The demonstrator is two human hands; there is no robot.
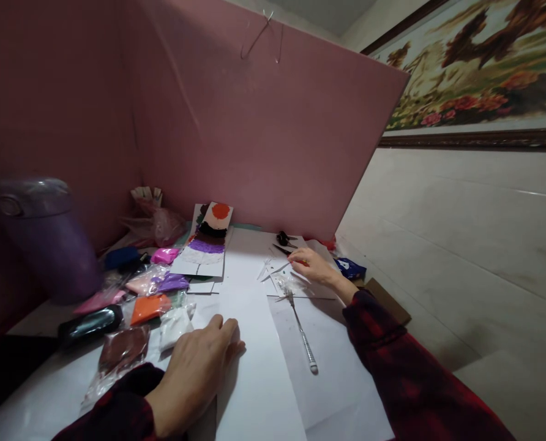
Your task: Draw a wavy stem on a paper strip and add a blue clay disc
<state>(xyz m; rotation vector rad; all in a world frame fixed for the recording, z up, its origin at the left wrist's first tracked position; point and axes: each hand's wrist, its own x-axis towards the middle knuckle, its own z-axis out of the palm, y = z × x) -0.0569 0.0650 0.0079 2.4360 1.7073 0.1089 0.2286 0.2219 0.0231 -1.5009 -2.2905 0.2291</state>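
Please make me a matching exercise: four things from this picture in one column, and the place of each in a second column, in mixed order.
Things
1. left hand
2. right hand
3. fork-tipped metal tool
4. orange packet

Places
A. lying on the white paper, between the two hands
B. among the colour packets, beside the white packet
C. palm down on the near part of the paper
D. at the far side of the paper, close to the pink board

Pairs: 1-C, 2-D, 3-A, 4-B
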